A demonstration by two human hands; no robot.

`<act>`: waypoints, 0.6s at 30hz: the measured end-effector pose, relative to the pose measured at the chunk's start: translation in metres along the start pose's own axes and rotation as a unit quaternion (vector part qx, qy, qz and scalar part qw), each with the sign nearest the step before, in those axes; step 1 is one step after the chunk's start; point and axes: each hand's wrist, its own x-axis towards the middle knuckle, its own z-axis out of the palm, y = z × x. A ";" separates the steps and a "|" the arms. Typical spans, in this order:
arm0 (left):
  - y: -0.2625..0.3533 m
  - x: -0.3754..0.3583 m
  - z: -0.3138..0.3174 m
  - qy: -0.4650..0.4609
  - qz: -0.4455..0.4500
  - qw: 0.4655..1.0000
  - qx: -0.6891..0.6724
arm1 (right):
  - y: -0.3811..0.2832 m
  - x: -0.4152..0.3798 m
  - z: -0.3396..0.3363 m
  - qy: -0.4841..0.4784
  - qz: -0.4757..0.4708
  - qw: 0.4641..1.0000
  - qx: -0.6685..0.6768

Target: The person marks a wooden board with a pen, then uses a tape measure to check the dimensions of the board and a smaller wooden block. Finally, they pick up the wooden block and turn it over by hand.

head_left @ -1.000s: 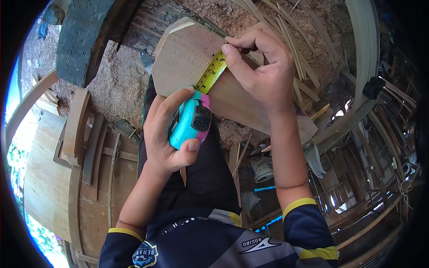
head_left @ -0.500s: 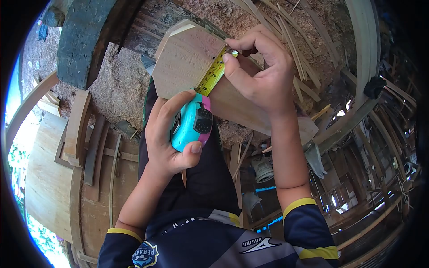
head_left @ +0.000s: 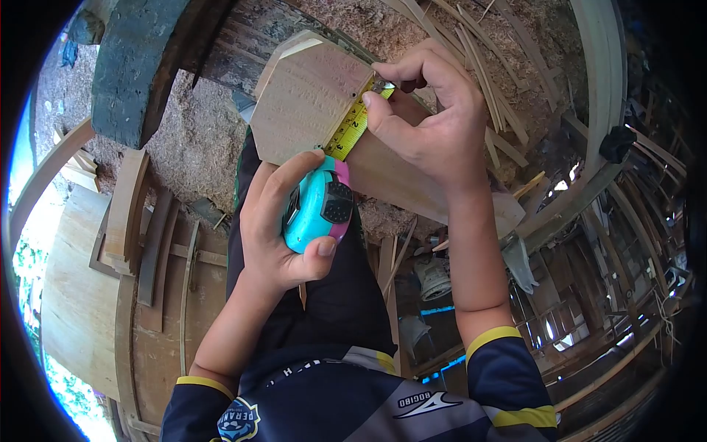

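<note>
My left hand [head_left: 269, 221] is wrapped round a turquoise and pink tape measure [head_left: 313, 210], its index fingertip at the lower edge of a pale wooden piece with cut corners [head_left: 305, 103]. A short length of yellow blade [head_left: 350, 131] runs from the case up along that piece's right edge. My right hand [head_left: 434, 110] has its index fingertip at the blade's metal end and its thumb on the blade's side. Under the blade and my right hand lies a longer wooden board [head_left: 405, 177].
A dark curved timber [head_left: 140, 70] stands at the upper left. Thin wood strips [head_left: 490, 81] lie on sawdust at the upper right. Stacked wooden pieces [head_left: 127, 210] and a plywood sheet [head_left: 77, 283] are at the left. A whitish container [head_left: 433, 278] sits below the board.
My right thumb has shifted slightly left and down on the blade. The tape measure and my left hand have barely moved.
</note>
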 end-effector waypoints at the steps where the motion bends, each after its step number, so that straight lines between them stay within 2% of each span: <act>1: 0.000 0.000 0.000 0.001 0.001 1.000 0.002 | 0.001 0.000 0.000 0.001 -0.007 1.000 -0.005; 14: -0.001 0.000 0.000 0.007 0.006 1.000 0.001 | 0.000 0.000 0.000 0.008 -0.002 1.000 0.025; 18: -0.003 -0.001 0.002 0.013 0.011 1.000 -0.001 | -0.002 0.003 0.002 0.003 0.001 0.999 -0.032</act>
